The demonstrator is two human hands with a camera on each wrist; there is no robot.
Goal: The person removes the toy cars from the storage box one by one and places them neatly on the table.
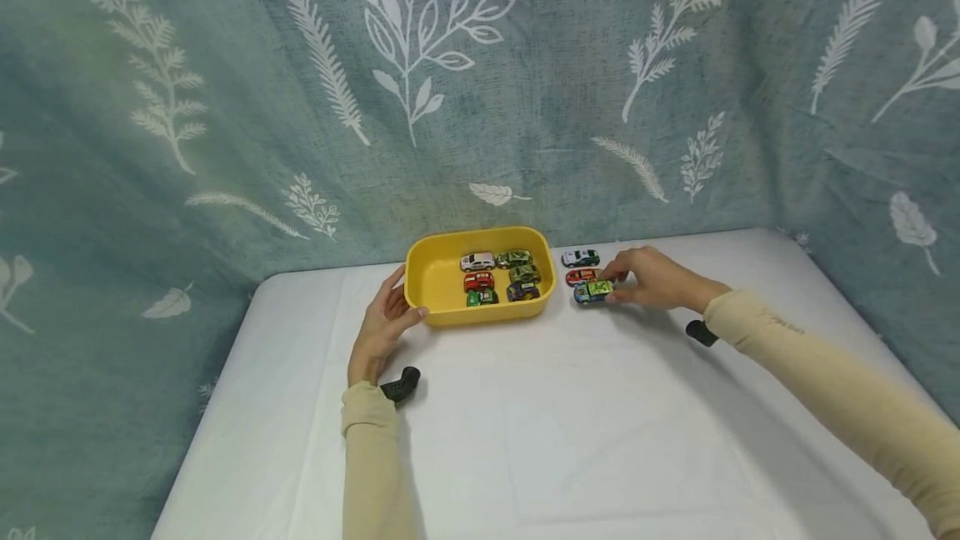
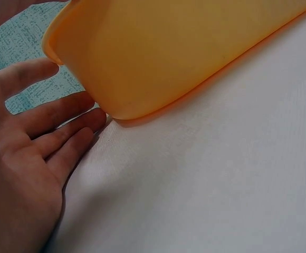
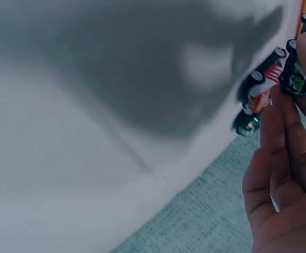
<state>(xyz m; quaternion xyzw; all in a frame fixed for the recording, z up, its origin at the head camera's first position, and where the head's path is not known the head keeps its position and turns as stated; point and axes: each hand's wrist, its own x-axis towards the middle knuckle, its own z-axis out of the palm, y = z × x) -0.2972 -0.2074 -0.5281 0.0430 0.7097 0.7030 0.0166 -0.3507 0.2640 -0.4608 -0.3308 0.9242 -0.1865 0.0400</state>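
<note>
The right hand (image 1: 652, 280) pinches a green-and-yellow toy car (image 1: 594, 292) between thumb and fingertips, just off the tray's right end; whether its wheels touch the table, I can't tell. Tight quarters here: a red toy car (image 1: 581, 277) sits right behind it, and a white-and-dark toy car (image 1: 581, 258) behind that, close to the table's far edge. Over on the other side, the left hand (image 1: 381, 327) is spread, fingers fairly straight, tips touching the left end of the yellow tray (image 1: 480, 318), thumb at its near left corner. Inside, six toy cars bunch toward the middle and right: a whitish one (image 1: 477, 262) and a camouflage one (image 1: 513, 258) along the back, a red one, a second camouflage one, then a green one and a dark blue one by the near wall. Bare yellow floor shows at the left. A narrow strip of white tabletop (image 1: 600, 423) runs between tray and loose cars, and it opens wide on the near side. Behind the far edge hangs leaf-print cloth (image 1: 555, 123).
</note>
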